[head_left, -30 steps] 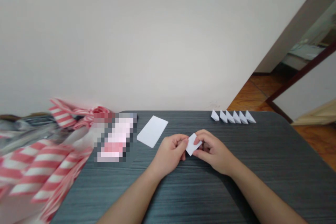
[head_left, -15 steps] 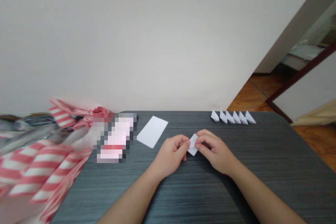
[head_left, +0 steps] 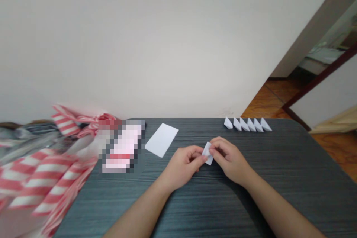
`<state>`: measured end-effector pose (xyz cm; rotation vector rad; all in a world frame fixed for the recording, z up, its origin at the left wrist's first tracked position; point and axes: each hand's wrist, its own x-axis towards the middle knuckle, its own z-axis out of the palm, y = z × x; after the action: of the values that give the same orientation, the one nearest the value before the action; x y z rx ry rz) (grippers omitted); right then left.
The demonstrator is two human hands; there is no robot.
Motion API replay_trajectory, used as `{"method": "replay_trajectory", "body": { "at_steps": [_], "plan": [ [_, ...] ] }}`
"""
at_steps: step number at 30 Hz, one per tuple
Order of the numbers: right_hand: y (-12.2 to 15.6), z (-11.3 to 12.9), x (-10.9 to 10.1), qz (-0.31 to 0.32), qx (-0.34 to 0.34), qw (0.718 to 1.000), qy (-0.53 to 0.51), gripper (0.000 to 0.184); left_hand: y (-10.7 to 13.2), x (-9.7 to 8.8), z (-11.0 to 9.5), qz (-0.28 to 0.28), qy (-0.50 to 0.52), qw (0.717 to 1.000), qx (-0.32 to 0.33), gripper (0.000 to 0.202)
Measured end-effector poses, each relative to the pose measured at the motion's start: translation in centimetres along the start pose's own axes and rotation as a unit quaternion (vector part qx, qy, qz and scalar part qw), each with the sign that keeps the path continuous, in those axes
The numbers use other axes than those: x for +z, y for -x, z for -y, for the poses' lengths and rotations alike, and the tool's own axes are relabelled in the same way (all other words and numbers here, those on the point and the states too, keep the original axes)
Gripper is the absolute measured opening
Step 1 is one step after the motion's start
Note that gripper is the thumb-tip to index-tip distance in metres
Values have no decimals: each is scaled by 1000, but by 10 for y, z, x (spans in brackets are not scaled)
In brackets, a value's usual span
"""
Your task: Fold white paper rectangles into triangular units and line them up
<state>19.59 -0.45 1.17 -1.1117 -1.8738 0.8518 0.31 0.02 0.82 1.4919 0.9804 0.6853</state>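
Observation:
A small folded piece of white paper is held between my two hands, over the middle of the dark table. My left hand pinches its left side between thumb and fingers, with the thumb lying across the lower part. On the other side, my right hand grips the paper's right edge with thumb and index finger. Parts of the paper are hidden behind the fingertips. Beyond my right hand, several folded white paper pieces stand in a row near the table's back edge.
White sheets of paper lie left of my hands on the dark wood-grain table. A blurred-out pink and white item is farther left. Red-and-white striped cloth crowds the left edge. A pale wall rises behind the table.
My left thumb has slid right across the paper, and the paper looks narrower and turned slightly. My right hand has shifted only a little; the row and the sheets stay put.

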Motion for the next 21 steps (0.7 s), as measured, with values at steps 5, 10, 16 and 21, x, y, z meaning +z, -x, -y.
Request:
{"method": "replay_trajectory", "body": {
  "at_steps": [5,10,16,21],
  "plan": [
    [0,1,0,-1,-4,1000,3,13,0,1,-2,-10,-10,1000,-8,22],
    [-1,2,-1,-2,-7,1000,10,13,1,0,-4,-22,-49,998,-11,24],
    [3,-5,0,-5,15,1000,-2,3,1,0,-3,-26,-63,998,-8,28],
    [4,-6,1,-5,30,1000,-1,1,2,-1,-5,-21,-71,997,1,27]
  ]
}}
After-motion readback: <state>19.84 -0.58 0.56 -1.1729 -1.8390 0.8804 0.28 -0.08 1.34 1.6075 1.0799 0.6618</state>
